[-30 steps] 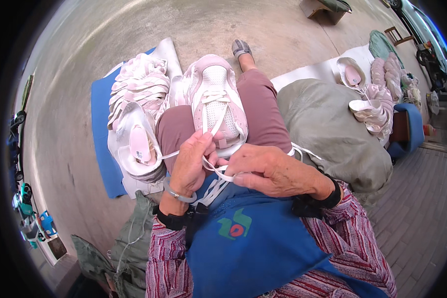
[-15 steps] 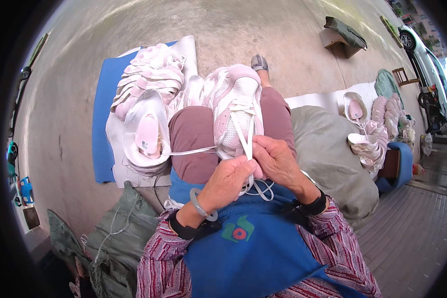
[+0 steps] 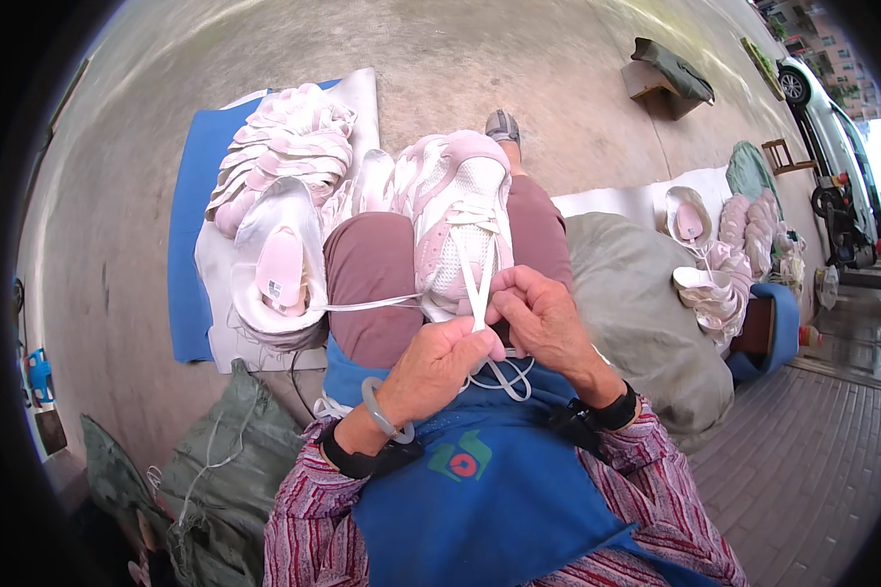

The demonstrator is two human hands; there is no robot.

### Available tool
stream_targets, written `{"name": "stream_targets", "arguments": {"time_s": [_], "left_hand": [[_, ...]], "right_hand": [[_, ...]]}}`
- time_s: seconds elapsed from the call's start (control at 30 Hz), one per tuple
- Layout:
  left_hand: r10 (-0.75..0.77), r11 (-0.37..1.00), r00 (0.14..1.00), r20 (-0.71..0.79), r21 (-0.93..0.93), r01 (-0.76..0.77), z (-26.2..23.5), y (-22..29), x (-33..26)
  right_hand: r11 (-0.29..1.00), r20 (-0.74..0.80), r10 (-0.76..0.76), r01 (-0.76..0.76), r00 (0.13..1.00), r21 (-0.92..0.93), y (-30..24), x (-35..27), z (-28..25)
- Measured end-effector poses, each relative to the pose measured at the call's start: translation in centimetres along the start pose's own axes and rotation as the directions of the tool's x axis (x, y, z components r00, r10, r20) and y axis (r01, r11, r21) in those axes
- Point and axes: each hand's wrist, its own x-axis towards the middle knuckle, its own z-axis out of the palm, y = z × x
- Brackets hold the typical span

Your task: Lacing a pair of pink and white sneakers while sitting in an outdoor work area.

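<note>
A pink and white sneaker upper [image 3: 460,196] lies across my lap between the knees, toe pointing away. White laces [image 3: 477,279] cross its front and run down in a V. My left hand [image 3: 440,367] is closed, pinching both lace strands together below the upper. Against the upper's right side, my right hand [image 3: 548,328] is closed with bent fingers on its edge; the fingertips are partly hidden. Loose lace loops hang under the hands over the blue apron [image 3: 440,519]. A white strand stretches left over my knee to another upper [image 3: 284,269].
A pile of similar uppers [image 3: 279,147] lies on blue and white sheets at the left. Grey-green sacks [image 3: 646,323] sit on either side of me. More uppers [image 3: 724,284] are at the right beside a blue chair [image 3: 778,333]. A box [image 3: 661,88] stands farther off.
My right hand has moved from the lace strands to the upper's right edge. The left hand keeps its pinch on the laces, slightly lower. The whole view has shifted slightly.
</note>
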Motion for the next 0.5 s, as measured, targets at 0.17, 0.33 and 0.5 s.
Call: {"name": "stream_targets", "arguments": {"time_s": [0.17, 0.33, 0.5], "left_hand": [[-0.175, 0.965, 0.972, 0.155, -0.171, 0.201, -0.2, 1.1, 0.4], [-0.249, 0.864, 0.939, 0.239, -0.384, 0.326, -0.3, 1.4, 0.8], [-0.274, 0.939, 0.916, 0.292, -0.123, 0.32, -0.1, 1.9, -0.4]], "right_hand": [[0.968, 0.023, -0.085, 0.077, 0.996, 0.239, 1.2, 1.7, 1.8], [0.71, 0.15, 0.126, -0.195, 0.981, 0.676, 0.7, 2.5, 2.3], [0.689, 0.386, -0.049, -0.248, 0.921, 0.681, 0.4, 2.1, 0.3]]}}
